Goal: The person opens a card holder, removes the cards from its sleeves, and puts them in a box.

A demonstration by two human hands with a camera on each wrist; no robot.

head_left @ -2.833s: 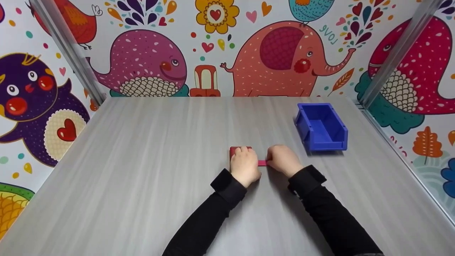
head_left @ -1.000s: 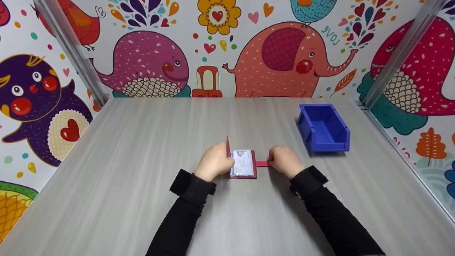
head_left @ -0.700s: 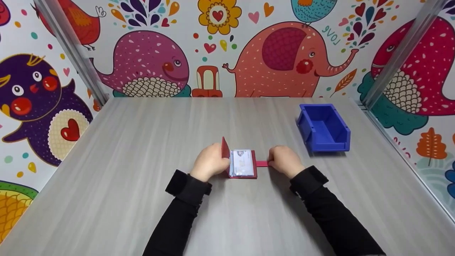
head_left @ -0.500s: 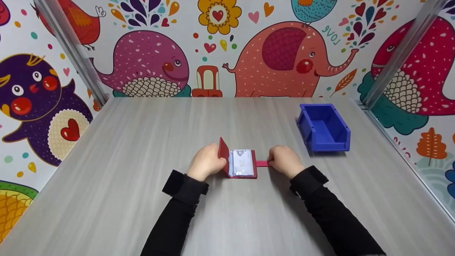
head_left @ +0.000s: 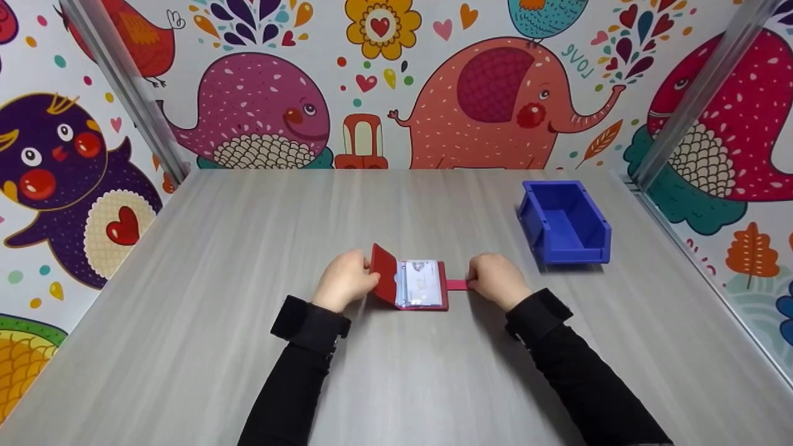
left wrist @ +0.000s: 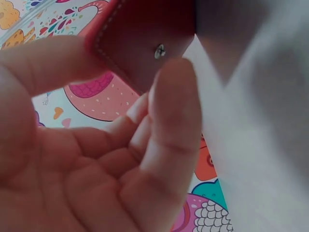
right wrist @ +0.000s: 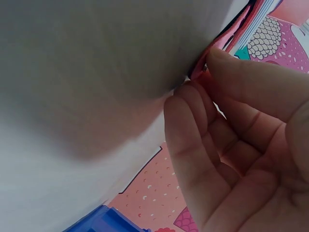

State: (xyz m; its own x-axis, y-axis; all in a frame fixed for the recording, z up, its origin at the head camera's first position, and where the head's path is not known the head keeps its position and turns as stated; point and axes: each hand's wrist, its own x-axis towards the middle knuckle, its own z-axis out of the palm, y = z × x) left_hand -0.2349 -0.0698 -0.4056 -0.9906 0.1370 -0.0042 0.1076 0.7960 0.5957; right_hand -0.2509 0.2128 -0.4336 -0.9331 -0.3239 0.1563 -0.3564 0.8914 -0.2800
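A red card holder point(head_left: 442, 286) lies on the table with its clear sleeves facing up and a pale card showing inside. Its front cover point(head_left: 385, 274) stands tilted up to the left. My left hand point(head_left: 342, 282) pinches that cover's outer edge between thumb and fingers. In the left wrist view, the cover point(left wrist: 145, 34) shows pale stitching and a metal snap stud point(left wrist: 160, 51). My right hand point(head_left: 497, 279) pinches the end of the pink closure strap point(head_left: 457, 285), which stretches out from the holder's right side. The strap's tip is hidden by the fingers.
A blue plastic bin point(head_left: 565, 223) stands at the back right of the grey wood-grain table point(head_left: 248, 248). Patterned panels with cartoon animals point(head_left: 483, 105) rise behind the table and at both sides, with metal posts point(head_left: 124, 93) at the corners.
The holder was closed under my left hand at first. That hand has since lifted the cover and swung it leftward, exposing the sleeves. My right hand stays at the strap.
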